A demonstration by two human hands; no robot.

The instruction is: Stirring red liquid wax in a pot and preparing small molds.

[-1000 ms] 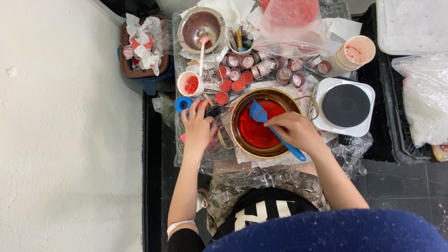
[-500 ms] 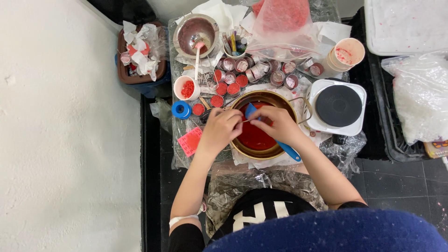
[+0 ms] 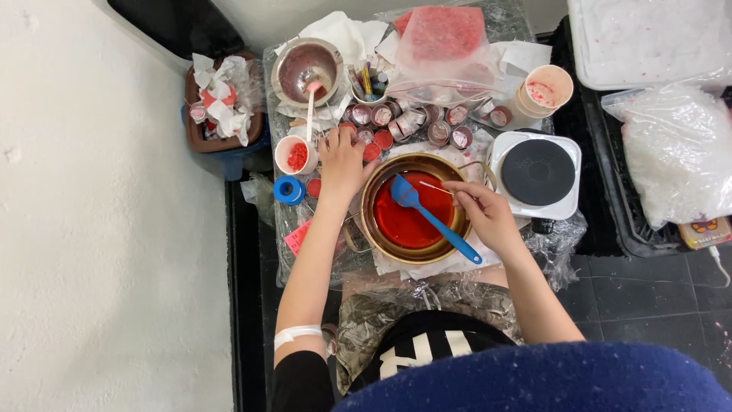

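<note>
Red liquid fills the brass pot (image 3: 371, 221), blue spatula (image 3: 431, 216) inside

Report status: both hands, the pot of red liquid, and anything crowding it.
Left hand on small red tins. Right hand pinches thin stick over pot. Blue spatula rests inside; hotplate alongside.

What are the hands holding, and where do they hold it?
The right hand pinches a thin stick by its end over the pot. The left hand holds nothing.

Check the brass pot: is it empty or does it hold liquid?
It holds liquid. The brass pot shows a smooth red pool across its bottom, and the blue spatula rests with its blade in it.
</note>
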